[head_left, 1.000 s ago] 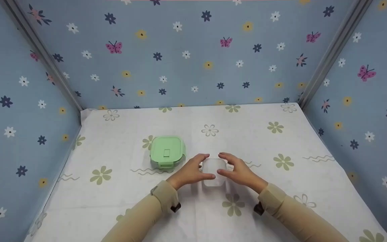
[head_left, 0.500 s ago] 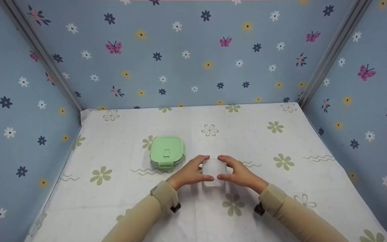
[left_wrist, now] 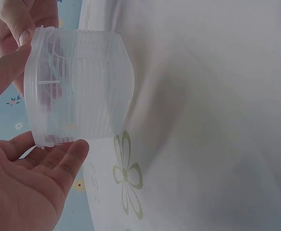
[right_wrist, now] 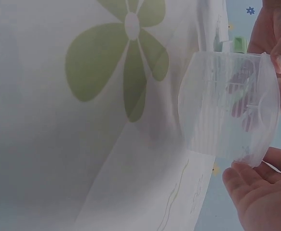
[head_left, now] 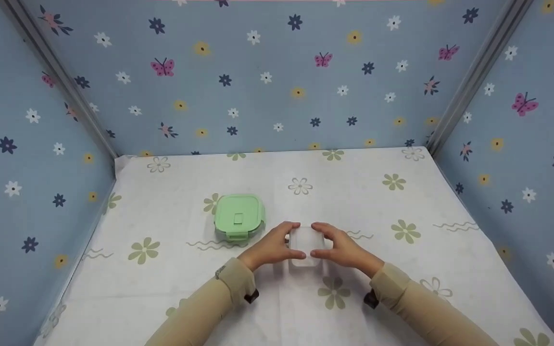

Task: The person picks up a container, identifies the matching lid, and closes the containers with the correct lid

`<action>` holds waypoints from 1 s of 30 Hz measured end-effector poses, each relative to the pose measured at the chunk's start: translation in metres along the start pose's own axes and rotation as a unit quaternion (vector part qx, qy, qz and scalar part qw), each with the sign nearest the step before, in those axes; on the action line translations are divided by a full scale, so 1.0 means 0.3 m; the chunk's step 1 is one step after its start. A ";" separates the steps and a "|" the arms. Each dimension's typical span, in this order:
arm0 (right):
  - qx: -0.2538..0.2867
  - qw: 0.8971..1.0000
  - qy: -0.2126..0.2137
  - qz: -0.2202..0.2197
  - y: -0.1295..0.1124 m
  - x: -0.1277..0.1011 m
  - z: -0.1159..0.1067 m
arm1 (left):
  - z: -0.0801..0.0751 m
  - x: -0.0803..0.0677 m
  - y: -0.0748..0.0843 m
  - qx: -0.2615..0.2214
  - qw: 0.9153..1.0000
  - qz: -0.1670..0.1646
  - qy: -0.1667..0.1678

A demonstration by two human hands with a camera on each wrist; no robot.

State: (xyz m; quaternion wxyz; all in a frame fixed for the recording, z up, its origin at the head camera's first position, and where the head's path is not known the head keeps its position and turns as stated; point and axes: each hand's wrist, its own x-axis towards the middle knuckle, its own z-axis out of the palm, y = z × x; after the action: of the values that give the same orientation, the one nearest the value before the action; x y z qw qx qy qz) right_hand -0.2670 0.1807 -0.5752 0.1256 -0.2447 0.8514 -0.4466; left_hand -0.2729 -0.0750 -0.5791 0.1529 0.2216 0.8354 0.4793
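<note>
A clear, frosted plastic container (head_left: 307,242) stands between my two hands at the middle front of the table. In the left wrist view the container (left_wrist: 87,86) shows ribbed see-through walls and a lidded or rimmed top. My left hand (head_left: 272,246) grips its left side, thumb on the near edge and fingers curved round the far edge. My right hand (head_left: 346,247) holds the opposite side in a mirrored grip. In the right wrist view, fingertips (right_wrist: 248,173) of the right hand press the container's top rim. Its base is close to the tablecloth.
A green-lidded food box (head_left: 239,218) with clasps rests to the left of and behind the left hand. A white flower-print tablecloth (head_left: 161,283) covers the table. Blue patterned panels (head_left: 258,67) enclose the back and both sides.
Over the last second both hands have closed in slightly, their fingers settling against the container's edges. Since half a second ago hardly anything has moved. The green-lidded box stays put.
</note>
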 end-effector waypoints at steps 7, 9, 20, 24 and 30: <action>-0.014 1.000 -0.007 -0.005 0.009 -0.005 -0.005 | 0.000 0.002 0.000 -0.001 1.000 0.000 0.003; -0.018 1.000 -0.009 -0.005 0.014 -0.006 -0.006 | 0.001 0.001 0.001 0.001 1.000 -0.001 0.004; 0.009 1.000 -0.010 -0.008 0.021 -0.010 -0.003 | -0.003 -0.006 -0.008 -0.040 0.999 -0.001 -0.005; 0.022 1.000 -0.011 0.011 0.025 -0.011 -0.005 | -0.013 -0.012 -0.020 -0.055 0.998 -0.008 -0.017; 0.037 0.999 -0.019 0.016 0.040 -0.016 -0.019 | -0.033 -0.015 -0.036 -0.063 0.997 -0.022 -0.035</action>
State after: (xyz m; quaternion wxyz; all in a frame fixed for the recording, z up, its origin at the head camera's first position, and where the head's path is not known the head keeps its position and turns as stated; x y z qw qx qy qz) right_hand -0.2692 0.1930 -0.5818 0.1578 -0.2341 0.8356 -0.4713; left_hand -0.2761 -0.0892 -0.5835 0.2062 0.2094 0.8027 0.5190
